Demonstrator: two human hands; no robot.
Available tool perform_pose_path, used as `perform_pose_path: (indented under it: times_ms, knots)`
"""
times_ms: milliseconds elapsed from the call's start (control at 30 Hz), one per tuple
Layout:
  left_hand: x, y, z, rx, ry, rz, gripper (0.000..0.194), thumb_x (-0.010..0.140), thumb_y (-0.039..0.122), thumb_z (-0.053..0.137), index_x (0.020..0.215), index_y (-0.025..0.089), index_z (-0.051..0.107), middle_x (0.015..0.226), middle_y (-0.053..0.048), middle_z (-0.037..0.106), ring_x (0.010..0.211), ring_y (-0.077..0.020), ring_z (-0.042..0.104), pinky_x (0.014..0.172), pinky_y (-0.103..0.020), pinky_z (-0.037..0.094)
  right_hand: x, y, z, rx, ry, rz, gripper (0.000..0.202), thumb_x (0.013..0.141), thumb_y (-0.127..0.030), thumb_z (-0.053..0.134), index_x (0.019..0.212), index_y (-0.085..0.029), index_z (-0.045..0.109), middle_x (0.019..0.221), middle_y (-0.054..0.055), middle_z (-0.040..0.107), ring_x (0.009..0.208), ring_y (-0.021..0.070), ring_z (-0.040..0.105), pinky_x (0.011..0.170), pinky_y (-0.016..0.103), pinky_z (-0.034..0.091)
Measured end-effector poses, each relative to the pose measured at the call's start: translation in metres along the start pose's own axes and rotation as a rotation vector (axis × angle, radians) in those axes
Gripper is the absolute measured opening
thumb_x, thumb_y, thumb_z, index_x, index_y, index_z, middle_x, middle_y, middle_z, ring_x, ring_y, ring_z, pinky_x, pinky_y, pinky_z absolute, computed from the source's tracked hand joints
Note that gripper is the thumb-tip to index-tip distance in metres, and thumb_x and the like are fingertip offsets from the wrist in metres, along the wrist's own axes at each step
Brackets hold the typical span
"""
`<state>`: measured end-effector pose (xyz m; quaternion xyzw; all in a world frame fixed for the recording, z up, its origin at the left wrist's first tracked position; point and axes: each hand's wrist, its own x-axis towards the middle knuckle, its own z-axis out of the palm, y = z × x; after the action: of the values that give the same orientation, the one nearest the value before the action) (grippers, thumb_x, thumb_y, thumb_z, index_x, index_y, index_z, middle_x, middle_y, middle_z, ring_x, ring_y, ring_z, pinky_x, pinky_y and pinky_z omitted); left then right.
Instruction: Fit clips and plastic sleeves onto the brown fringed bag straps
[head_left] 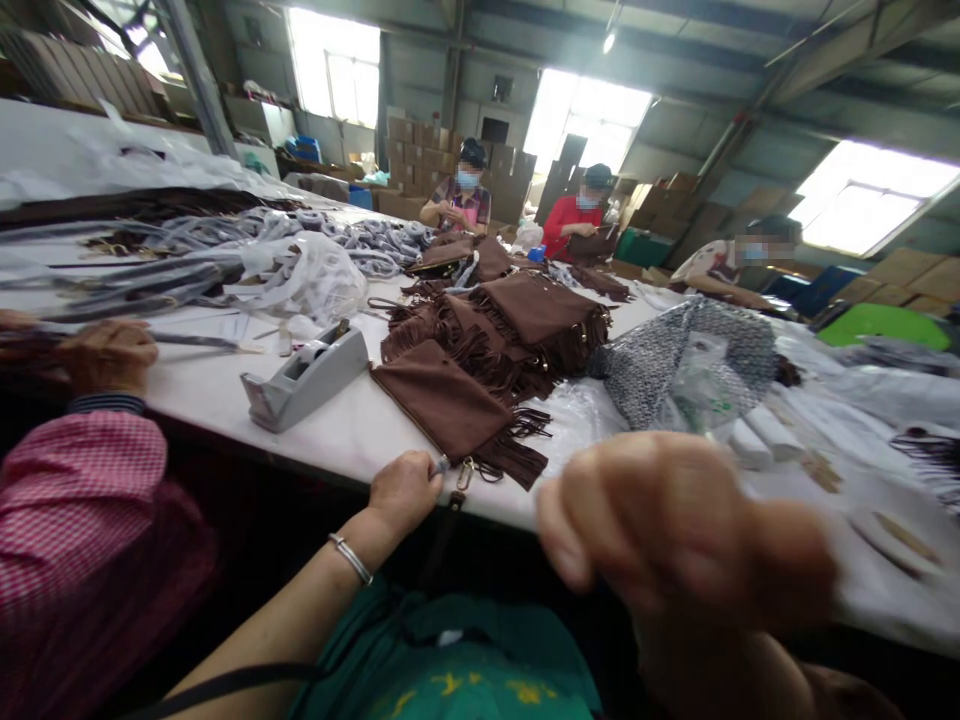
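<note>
At the table's front edge my left hand is closed, its fingertips pinching a small greyish piece by the corner of a brown fringed bag. What that piece is I cannot make out. Beside those fingers a metal clasp joins a dark strap that hangs below the edge. My right hand, large and blurred, is raised close to the camera, apart from the bag. Its fingers are curled in; anything inside them is hidden. Behind the near bag lies a pile of similar brown fringed bags.
A grey tape dispenser stands left of the bag. Plastic-wrapped straps cover the table's left side. Right of the pile lies grey woven material. A co-worker's hand works at far left; several people sit across the table.
</note>
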<state>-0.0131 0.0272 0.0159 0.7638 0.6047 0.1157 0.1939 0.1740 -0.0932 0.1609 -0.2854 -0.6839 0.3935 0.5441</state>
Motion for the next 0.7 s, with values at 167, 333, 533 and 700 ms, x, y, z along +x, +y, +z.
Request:
perform_pose_path:
  times_ms: [167, 333, 533, 700]
  knots:
    - [0.000, 0.001, -0.007, -0.078, -0.016, -0.008, 0.010, 0.081, 0.026, 0.056, 0.073, 0.020, 0.059, 0.077, -0.010, 0.066, 0.078, -0.0265, 0.063, 0.068, -0.034, 0.039, 0.013, 0.074, 0.002, -0.375, 0.113, 0.236, 0.021, 0.089, -0.030, 0.063, 0.074, -0.017, 0.069, 0.064, 0.001, 0.065, 0.059, 0.0124, 0.059, 0.058, 0.024, 0.045]
    - [0.009, -0.004, -0.002, -0.335, -0.135, -0.064, 0.010, 0.076, 0.025, 0.057, 0.069, 0.019, 0.055, 0.070, -0.007, 0.064, 0.071, -0.0221, 0.061, 0.063, -0.031, 0.039, 0.005, 0.140, -0.003, -0.680, 0.004, 0.236, 0.017, 0.084, -0.015, 0.061, 0.096, -0.018, 0.072, 0.090, 0.005, 0.072, 0.084, 0.0169, 0.065, 0.078, 0.027, 0.049]
    - [0.013, -0.015, 0.000, -0.762, -0.375, -0.206, 0.038, 0.076, 0.053, 0.054, 0.081, 0.016, 0.057, 0.067, -0.004, 0.064, 0.052, -0.0141, 0.054, 0.050, -0.025, 0.040, 0.021, 0.168, -0.008, -0.939, -0.228, 0.137, 0.040, 0.076, -0.010, 0.065, 0.114, -0.025, 0.069, 0.131, 0.009, 0.057, 0.121, 0.0248, 0.050, 0.101, 0.040, 0.043]
    - [0.011, -0.021, -0.008, -0.923, -0.412, -0.282, 0.063, 0.051, 0.072, 0.074, 0.078, 0.016, 0.060, 0.062, -0.002, 0.061, 0.050, -0.0129, 0.053, 0.048, -0.025, 0.042, 0.034, 0.190, -0.001, -1.024, -0.361, 0.169, 0.042, 0.077, -0.020, 0.069, 0.118, -0.029, 0.068, 0.142, 0.008, 0.049, 0.128, 0.0296, 0.043, 0.101, 0.049, 0.040]
